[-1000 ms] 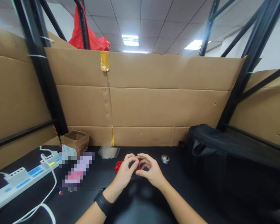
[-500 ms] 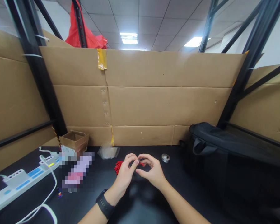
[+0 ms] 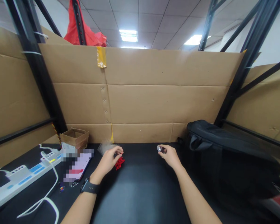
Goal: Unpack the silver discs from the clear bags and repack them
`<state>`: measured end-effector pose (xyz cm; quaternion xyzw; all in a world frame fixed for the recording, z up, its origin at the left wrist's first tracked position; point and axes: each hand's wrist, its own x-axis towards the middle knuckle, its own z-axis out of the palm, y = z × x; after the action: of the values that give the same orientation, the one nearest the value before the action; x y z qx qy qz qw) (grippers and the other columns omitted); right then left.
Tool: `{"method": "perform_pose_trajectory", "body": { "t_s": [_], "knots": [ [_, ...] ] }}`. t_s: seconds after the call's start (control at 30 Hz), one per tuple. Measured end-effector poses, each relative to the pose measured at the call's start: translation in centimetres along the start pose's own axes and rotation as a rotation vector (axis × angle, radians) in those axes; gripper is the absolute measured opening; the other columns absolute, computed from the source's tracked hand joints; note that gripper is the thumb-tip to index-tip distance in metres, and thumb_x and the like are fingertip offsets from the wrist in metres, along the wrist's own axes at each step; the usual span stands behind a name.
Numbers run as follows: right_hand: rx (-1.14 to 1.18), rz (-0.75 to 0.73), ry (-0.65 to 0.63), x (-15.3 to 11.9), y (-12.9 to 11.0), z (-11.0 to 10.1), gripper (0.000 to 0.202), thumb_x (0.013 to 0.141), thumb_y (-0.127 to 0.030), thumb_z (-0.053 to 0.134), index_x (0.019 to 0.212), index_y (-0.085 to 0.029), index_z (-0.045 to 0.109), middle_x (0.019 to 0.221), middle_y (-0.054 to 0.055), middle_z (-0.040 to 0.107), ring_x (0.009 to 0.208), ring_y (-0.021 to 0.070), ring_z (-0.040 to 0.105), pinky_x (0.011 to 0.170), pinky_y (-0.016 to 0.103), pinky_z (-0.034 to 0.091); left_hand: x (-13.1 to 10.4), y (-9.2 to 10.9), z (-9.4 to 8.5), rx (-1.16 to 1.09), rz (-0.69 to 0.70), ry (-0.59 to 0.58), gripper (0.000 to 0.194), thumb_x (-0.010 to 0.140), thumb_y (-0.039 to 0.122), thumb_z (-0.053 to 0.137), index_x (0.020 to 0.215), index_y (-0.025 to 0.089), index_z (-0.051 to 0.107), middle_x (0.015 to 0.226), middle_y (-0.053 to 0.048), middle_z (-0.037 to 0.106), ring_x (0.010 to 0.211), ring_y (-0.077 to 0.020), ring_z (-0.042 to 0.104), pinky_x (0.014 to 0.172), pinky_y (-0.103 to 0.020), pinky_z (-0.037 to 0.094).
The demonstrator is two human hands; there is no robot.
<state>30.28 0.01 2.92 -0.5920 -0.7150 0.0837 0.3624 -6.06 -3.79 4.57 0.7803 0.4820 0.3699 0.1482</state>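
Note:
My left hand [image 3: 110, 158] is over the left side of the black table, thumb and fingertips pinched together. A small bit of red shows at those fingertips; its shape is too small to make out. Just below them lies a pile of red pieces [image 3: 119, 163], partly behind the hand. Well to the right, my right hand [image 3: 171, 155] has its thumb and fingers closed on a small, shiny silver roll [image 3: 159, 148]. The fingers cover part of the roll.
A clear plastic bag [image 3: 104, 147] lies behind my left hand. To the left are a phone [image 3: 80, 165], a white power strip [image 3: 21, 183] with cables, and an open cardboard box [image 3: 76, 137]. A black bag [image 3: 224, 161] fills the right side. Cardboard panels [image 3: 140, 102] stand behind.
My hands were together at the middle, holding something thin with a red piece. They have parted: the left moved left to the red pile, the right moved right and took hold of the silver roll.

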Motion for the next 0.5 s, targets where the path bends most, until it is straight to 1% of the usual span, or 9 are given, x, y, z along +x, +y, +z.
{"method": "perform_pose_trajectory", "body": {
  "t_s": [0.1, 0.17, 0.23, 0.27, 0.33, 0.37, 0.4, 0.43, 0.5],
  "knots": [
    [-0.162, 0.141, -0.051, -0.1, 1.0, -0.7, 0.028, 0.077, -0.033, 0.073, 0.105, -0.031, 0.074, 0.105, 0.003, 0.074, 0.098, 0.0226, 0.067, 0.076, 0.028, 0.048, -0.4, -1.3, -0.2, -0.005, 0.0, -0.132, 0.014, 0.085, 0.027, 0.058, 0.094, 0.022, 0.067, 0.092, -0.002, 0.074, 0.089, -0.0186, 0.068, 0.086, -0.028, 0.048],
    [-0.216, 0.214, -0.097, -0.3, 1.2, -0.9, 0.028, 0.076, -0.037, 0.074, 0.103, -0.032, 0.074, 0.106, 0.003, 0.074, 0.098, 0.0231, 0.067, 0.074, 0.028, 0.046, -0.5, -1.8, -0.3, 0.008, -0.004, -0.206, 0.013, 0.084, 0.029, 0.06, 0.091, 0.022, 0.068, 0.09, -0.002, 0.075, 0.088, -0.019, 0.068, 0.085, -0.028, 0.048],
    [-0.233, 0.259, -0.162, -0.4, 1.2, -1.0, 0.029, 0.073, -0.038, 0.077, 0.101, -0.032, 0.074, 0.104, 0.003, 0.074, 0.096, 0.0231, 0.068, 0.072, 0.028, 0.045, -0.2, -1.4, -0.3, -0.007, -0.019, -0.234, 0.017, 0.086, 0.034, 0.059, 0.09, 0.021, 0.07, 0.089, -0.002, 0.074, 0.084, -0.0194, 0.068, 0.083, -0.028, 0.049],
    [-0.238, 0.27, -0.183, -0.5, 1.2, -1.0, 0.03, 0.072, -0.039, 0.078, 0.101, -0.032, 0.074, 0.104, 0.003, 0.074, 0.095, 0.0232, 0.069, 0.071, 0.028, 0.045, -0.1, -0.8, -0.3, -0.032, -0.026, -0.221, 0.019, 0.087, 0.036, 0.059, 0.091, 0.021, 0.07, 0.09, -0.003, 0.074, 0.084, -0.0199, 0.068, 0.083, -0.029, 0.049],
    [-0.24, 0.27, -0.199, -0.5, 1.3, -1.0, 0.032, 0.071, -0.04, 0.078, 0.101, -0.031, 0.073, 0.105, 0.003, 0.074, 0.095, 0.0235, 0.069, 0.07, 0.028, 0.045, 0.0, 1.9, -0.3, -0.144, -0.015, -0.173, 0.022, 0.087, 0.039, 0.061, 0.095, 0.02, 0.07, 0.098, -0.005, 0.073, 0.091, -0.0219, 0.067, 0.086, -0.032, 0.049],
    [-0.238, 0.26, -0.198, -0.5, 1.5, -0.9, 0.031, 0.072, -0.041, 0.077, 0.101, -0.03, 0.073, 0.106, 0.004, 0.074, 0.096, 0.0236, 0.069, 0.07, 0.028, 0.045, -0.4, 3.8, -0.2, -0.243, 0.011, -0.156, 0.024, 0.087, 0.04, 0.063, 0.098, 0.02, 0.07, 0.104, -0.007, 0.071, 0.098, -0.0234, 0.066, 0.091, -0.033, 0.048],
    [-0.234, 0.247, -0.194, -0.4, 1.8, -0.9, 0.029, 0.074, -0.042, 0.075, 0.101, -0.029, 0.073, 0.106, 0.004, 0.074, 0.096, 0.0237, 0.069, 0.071, 0.028, 0.045, -1.0, 6.0, 0.0, -0.376, 0.06, -0.172, 0.026, 0.088, 0.041, 0.062, 0.101, 0.02, 0.07, 0.107, -0.008, 0.07, 0.104, -0.0243, 0.064, 0.095, -0.035, 0.047],
    [-0.224, 0.224, -0.198, -0.3, 2.1, -0.7, 0.026, 0.077, -0.042, 0.071, 0.1, -0.029, 0.073, 0.104, 0.005, 0.074, 0.096, 0.0233, 0.069, 0.072, 0.028, 0.045, -2.0, 8.5, 0.3, -0.523, 0.118, -0.246, 0.028, 0.09, 0.043, 0.06, 0.104, 0.02, 0.069, 0.108, -0.009, 0.07, 0.105, -0.025, 0.064, 0.095, -0.036, 0.048],
    [-0.218, 0.18, -0.207, 0.1, 3.2, -0.3, 0.026, 0.078, -0.04, 0.069, 0.101, -0.028, 0.073, 0.104, 0.006, 0.074, 0.097, 0.024, 0.069, 0.076, 0.028, 0.046, -4.8, 13.2, 1.3, -0.76, 0.209, -0.512, 0.033, 0.093, 0.044, 0.057, 0.113, 0.019, 0.067, 0.114, -0.012, 0.068, 0.109, -0.0261, 0.064, 0.096, -0.038, 0.049]
  ]
}}
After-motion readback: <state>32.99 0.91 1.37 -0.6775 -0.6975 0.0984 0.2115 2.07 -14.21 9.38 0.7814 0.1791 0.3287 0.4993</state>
